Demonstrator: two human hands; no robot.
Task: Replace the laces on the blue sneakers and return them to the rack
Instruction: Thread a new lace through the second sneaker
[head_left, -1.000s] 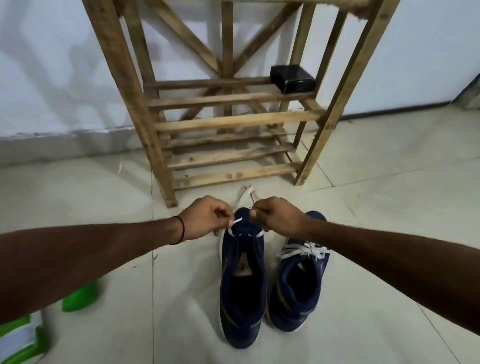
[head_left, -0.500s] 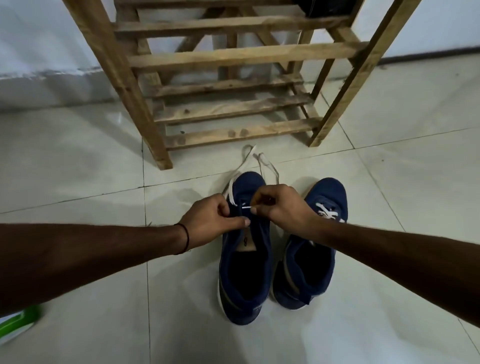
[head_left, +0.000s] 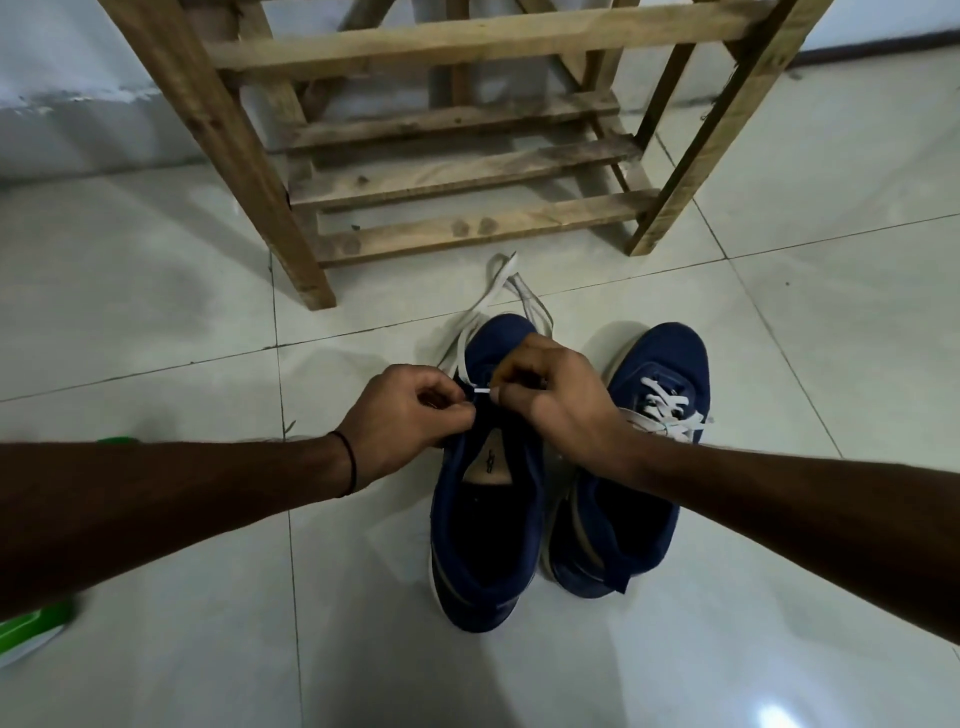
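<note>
On glossy tile (head_left: 156, 312), left hand (head_left: 410, 415) and right hand (head_left: 556, 400) pinch a sneaker (head_left: 488, 545)'s flat white lace (head_left: 488, 297).

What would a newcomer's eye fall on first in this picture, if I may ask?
The eye goes first to mid-frame, where the left hand and right hand pinch a white lace tip over the half-laced sneaker. Beside it, toward the right hand's side, stands the laced sneaker, both on the tiled floor. Behind them rises the wooden rack, with the lace's loose ends trailing toward its foot.
</note>
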